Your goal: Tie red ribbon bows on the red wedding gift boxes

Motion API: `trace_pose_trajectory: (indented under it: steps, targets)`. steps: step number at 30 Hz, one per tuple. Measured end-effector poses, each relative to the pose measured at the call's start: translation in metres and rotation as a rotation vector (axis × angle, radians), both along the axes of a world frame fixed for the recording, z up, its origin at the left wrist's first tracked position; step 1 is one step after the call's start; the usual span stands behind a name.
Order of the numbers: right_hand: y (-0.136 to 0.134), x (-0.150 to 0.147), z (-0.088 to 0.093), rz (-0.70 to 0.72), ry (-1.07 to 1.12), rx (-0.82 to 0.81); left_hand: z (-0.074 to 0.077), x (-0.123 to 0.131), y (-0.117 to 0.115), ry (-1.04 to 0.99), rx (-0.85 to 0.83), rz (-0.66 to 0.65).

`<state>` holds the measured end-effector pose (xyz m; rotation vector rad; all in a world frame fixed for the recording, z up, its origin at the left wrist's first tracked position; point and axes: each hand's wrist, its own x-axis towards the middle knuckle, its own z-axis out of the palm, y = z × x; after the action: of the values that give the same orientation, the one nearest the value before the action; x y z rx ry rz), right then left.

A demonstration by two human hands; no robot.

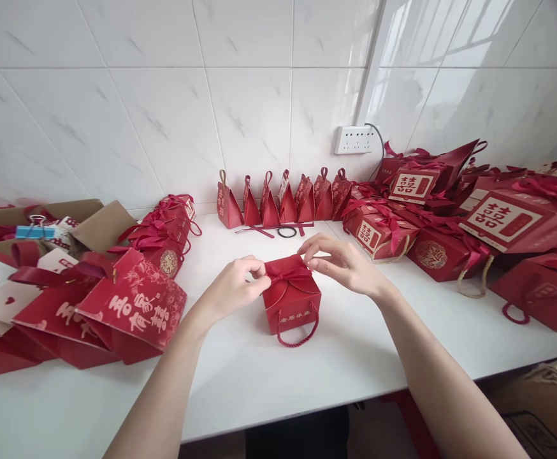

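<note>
A red gift box stands upright before me on the white table, its twisted rope handle hanging down the near side. Across its top lies a dark red ribbon, gathered at the middle. At the box's upper left corner, my left hand is closed in a pinch on one side of the ribbon. Over the upper right corner, my right hand has thumb and fingertips drawn together at the ribbon's other side. The ribbon ends are partly hidden by my fingers.
Several small peaked red boxes line the tiled wall, with a black ring and ribbon scraps in front. Ribboned boxes are piled at right; more peaked boxes and an open carton are at left. A power socket is on the wall.
</note>
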<state>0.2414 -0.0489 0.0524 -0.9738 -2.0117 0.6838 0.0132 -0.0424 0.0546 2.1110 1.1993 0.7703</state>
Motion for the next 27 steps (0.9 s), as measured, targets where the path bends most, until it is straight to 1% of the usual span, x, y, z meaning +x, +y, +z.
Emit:
trace_pose_trajectory:
  steps: [3,4,6,9,12,14,17,19,22,25,27]
  targets:
    - [-0.003,0.000,0.002,-0.131,-0.081,-0.049,-0.003,0.005,-0.002,0.014,-0.013,0.005]
    - [-0.004,0.000,0.002,-0.144,-0.129,-0.057,-0.005,0.007,-0.003,0.002,-0.029,0.009]
    - [-0.003,-0.001,0.000,-0.127,-0.199,-0.066,-0.007,0.011,-0.004,-0.032,-0.043,0.034]
    - [0.002,-0.004,-0.009,-0.123,-0.198,-0.082,-0.012,0.019,-0.002,-0.103,-0.010,0.125]
    - [0.012,-0.011,-0.021,-0.191,-0.074,-0.046,-0.022,0.026,0.003,-0.223,0.068,0.269]
    - [0.017,-0.016,-0.028,-0.236,0.015,-0.033,-0.031,0.030,0.006,-0.303,0.122,0.336]
    - [0.019,-0.022,-0.031,-0.264,0.113,-0.139,-0.044,0.034,0.007,-0.374,0.178,0.348]
    - [0.018,-0.026,-0.031,-0.264,0.207,-0.228,-0.048,0.036,0.007,-0.419,0.198,0.351]
    - [0.017,-0.032,-0.033,-0.231,0.375,-0.331,-0.048,0.036,0.008,-0.495,0.156,0.390]
    - [0.019,-0.036,-0.038,-0.170,0.549,-0.439,-0.044,0.033,0.013,-0.547,0.039,0.429]
    - [0.021,-0.038,-0.041,-0.155,0.649,-0.513,-0.043,0.032,0.017,-0.572,-0.021,0.433]
